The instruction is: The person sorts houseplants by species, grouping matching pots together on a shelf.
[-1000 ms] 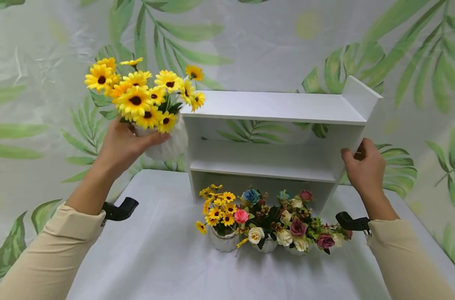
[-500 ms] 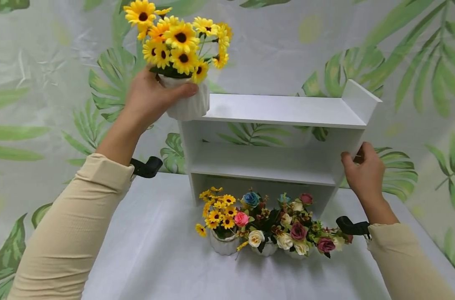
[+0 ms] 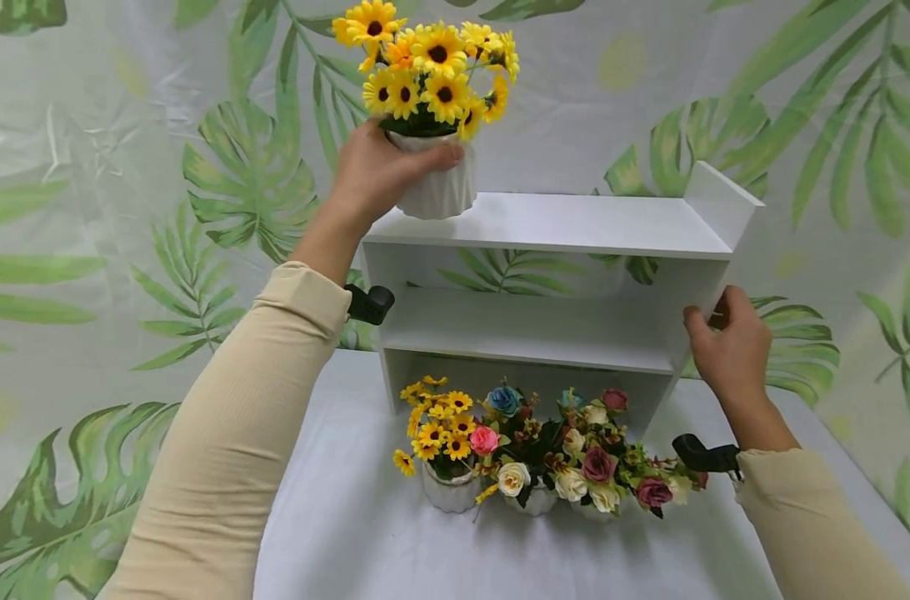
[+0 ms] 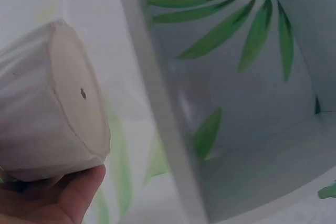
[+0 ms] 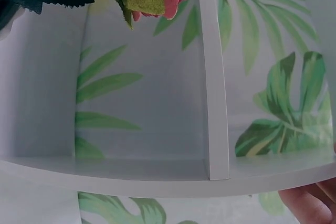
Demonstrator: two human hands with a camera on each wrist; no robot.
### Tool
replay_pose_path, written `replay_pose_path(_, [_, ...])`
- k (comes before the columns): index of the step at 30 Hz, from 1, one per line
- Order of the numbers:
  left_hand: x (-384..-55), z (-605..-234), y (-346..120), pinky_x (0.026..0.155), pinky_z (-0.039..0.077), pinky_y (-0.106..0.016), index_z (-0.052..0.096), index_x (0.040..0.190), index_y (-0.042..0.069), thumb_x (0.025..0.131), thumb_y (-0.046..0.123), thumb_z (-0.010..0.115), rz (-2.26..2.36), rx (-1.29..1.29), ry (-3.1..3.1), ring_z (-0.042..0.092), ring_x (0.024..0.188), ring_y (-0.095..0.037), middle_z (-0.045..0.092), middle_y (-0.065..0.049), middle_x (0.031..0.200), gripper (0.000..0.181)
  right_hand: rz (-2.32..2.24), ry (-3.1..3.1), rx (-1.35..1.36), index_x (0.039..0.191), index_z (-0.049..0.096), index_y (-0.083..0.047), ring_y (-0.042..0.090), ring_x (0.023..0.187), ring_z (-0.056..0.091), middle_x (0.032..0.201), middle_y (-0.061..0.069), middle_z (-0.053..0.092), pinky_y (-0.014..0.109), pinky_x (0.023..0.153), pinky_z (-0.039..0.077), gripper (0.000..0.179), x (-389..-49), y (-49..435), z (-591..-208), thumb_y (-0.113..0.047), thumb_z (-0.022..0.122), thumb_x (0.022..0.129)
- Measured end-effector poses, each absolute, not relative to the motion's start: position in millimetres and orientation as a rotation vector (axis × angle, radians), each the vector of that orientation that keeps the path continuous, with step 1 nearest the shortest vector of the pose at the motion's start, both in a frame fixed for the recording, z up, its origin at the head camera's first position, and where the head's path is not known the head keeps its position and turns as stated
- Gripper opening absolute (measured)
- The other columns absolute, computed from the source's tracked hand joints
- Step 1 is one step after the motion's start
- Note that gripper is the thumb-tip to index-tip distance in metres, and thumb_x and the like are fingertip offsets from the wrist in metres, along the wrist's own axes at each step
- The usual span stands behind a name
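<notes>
My left hand [image 3: 383, 171] grips a white ribbed flowerpot [image 3: 446, 185] full of yellow artificial sunflowers [image 3: 436, 71], thumb along the front below the blooms. The pot is upright and overlaps the left end of the top board of a white shelf unit [image 3: 590, 221]. In the left wrist view the flowerpot [image 4: 79, 93] shows its flat underside with a small hole, the shelf's edge beside it. My right hand [image 3: 732, 346] holds the shelf's right side panel, thumb toward the front; some fingers are hidden. The right wrist view catches only part of that hand [image 5: 310, 205] at the panel's edge.
On the white tablecloth [image 3: 365, 517], before the shelf, stand a small pot of sunflowers [image 3: 440, 429] and pots of mixed artificial roses [image 3: 597, 462]. A short upright panel [image 3: 723, 200] rises at the top board's right end. A leaf-patterned backdrop [image 3: 252, 192] hangs behind.
My left hand has carried the sunflower pot up and to the right, from beside the shelf to over the left end of its top board. The right hand stays on the side panel.
</notes>
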State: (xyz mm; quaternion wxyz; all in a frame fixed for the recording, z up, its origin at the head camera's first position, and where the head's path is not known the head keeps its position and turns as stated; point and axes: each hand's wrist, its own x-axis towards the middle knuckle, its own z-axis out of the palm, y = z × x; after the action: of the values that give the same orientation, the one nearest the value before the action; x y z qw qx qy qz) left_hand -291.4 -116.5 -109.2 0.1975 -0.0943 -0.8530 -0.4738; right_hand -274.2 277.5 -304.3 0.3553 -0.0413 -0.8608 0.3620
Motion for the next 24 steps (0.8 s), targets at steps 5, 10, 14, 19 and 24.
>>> replay_pose_path(5, [-305.3, -118.7, -110.2, 0.109, 0.044, -0.032, 0.049, 0.142, 0.022, 0.075, 0.047, 0.083, -1.325, -0.188, -2.411, 0.053, 0.129, -0.014, 0.055, 0.0, 0.145, 0.08, 0.935, -2.231, -0.101, 0.123, 0.057, 0.001, 0.03, 0.102, 0.065, 0.117, 0.022, 0.066, 0.011, 0.072, 0.039, 0.036, -275.5, 277.2, -304.9, -0.023, 0.054, 0.096])
replay_pose_path(10, [-317.1, -125.2, -99.3, 0.11, 0.042, -0.031, 0.05, 0.141, 0.022, 0.075, 0.05, 0.082, -1.325, -0.142, -2.414, 0.052, 0.13, -0.013, 0.055, 0.001, 0.145, 0.079, 0.938, -2.233, -0.149, 0.125, 0.057, 0.0, -0.003, 0.089, 0.058, 0.12, 0.021, 0.066, 0.012, 0.072, 0.038, 0.038, -272.8, 285.5, -300.0, -0.024, 0.053, 0.096])
replay_pose_path(14, [-324.7, -129.0, -96.9, 0.11, 0.043, -0.031, 0.047, 0.142, 0.019, 0.076, 0.05, 0.081, -1.26, -0.084, -2.387, 0.053, 0.132, -0.014, 0.056, 0.0, 0.145, 0.081, 0.953, -2.222, -0.129, 0.123, 0.057, 0.001, -0.026, 0.077, 0.035, 0.118, 0.021, 0.066, 0.005, 0.069, 0.031, 0.038, -271.5, 287.1, -299.8, -0.024, 0.053, 0.095])
replay_pose_path(19, [-331.5, -139.2, -98.7, 0.112, 0.042, -0.032, 0.039, 0.147, 0.017, 0.077, 0.053, 0.077, -1.363, 0.017, -2.357, 0.049, 0.136, -0.016, 0.05, -0.002, 0.15, 0.087, 0.948, -2.222, -0.144, 0.122, 0.057, 0.001, -0.026, 0.078, 0.034, 0.118, 0.022, 0.066, 0.007, 0.07, 0.031, 0.037, -269.0, 284.8, -302.3, -0.025, 0.053, 0.096])
replay_pose_path(24, [-333.8, -150.2, -105.9, 0.118, 0.035, -0.031, 0.023, 0.155, 0.02, 0.081, 0.06, 0.07, -1.416, 0.029, -2.361, 0.038, 0.145, -0.015, 0.037, 0.0, 0.159, 0.096, 0.934, -2.223, -0.123, 0.122, 0.057, 0.0, -0.025, 0.079, 0.034, 0.117, 0.021, 0.067, 0.006, 0.069, 0.031, 0.037, -267.1, 280.1, -304.1, -0.026, 0.054, 0.096])
